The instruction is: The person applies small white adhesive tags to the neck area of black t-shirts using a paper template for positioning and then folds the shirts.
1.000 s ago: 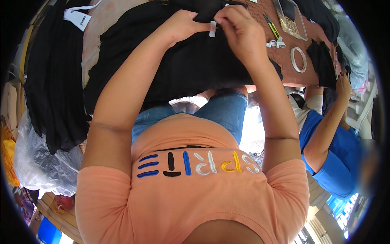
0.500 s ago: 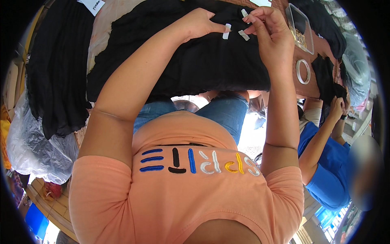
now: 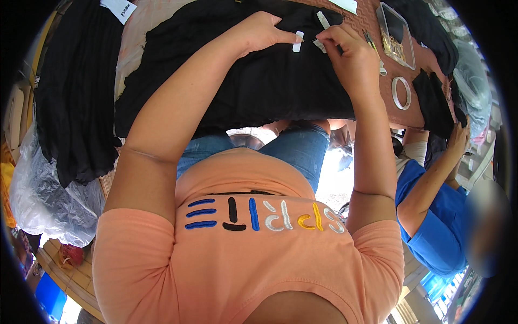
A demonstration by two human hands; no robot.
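Note:
A black cloth (image 3: 232, 81) lies spread over the table edge in front of me. My left hand (image 3: 259, 33) grips it, thumb on top beside a small white strip (image 3: 297, 42); the other fingers are mostly hidden. Just to the right, my right hand (image 3: 350, 54) is closed in a pinch, its fingertips near the left thumb. Between them shows a thin, dark, needle-like piece (image 3: 309, 40), too small to make out well. Another white strip (image 3: 323, 20) stands out above the right fingertips, and a pale strip (image 3: 320, 46) is partly covered below them.
Thread snips (image 3: 382, 69) lie by my right wrist. Beyond are a clear box (image 3: 413, 60) of small gold-coloured pieces and a white ring-shaped roll (image 3: 401, 93). At right, a person in blue (image 3: 431, 221) handles black cloth (image 3: 433, 105). Black fabric (image 3: 75, 97) and clear plastic (image 3: 56, 189) hang at left.
My right hand has turned and come down, its fingers now together near the left thumb. The snips have come into sight beside it. The other person's hands have shifted on their cloth.

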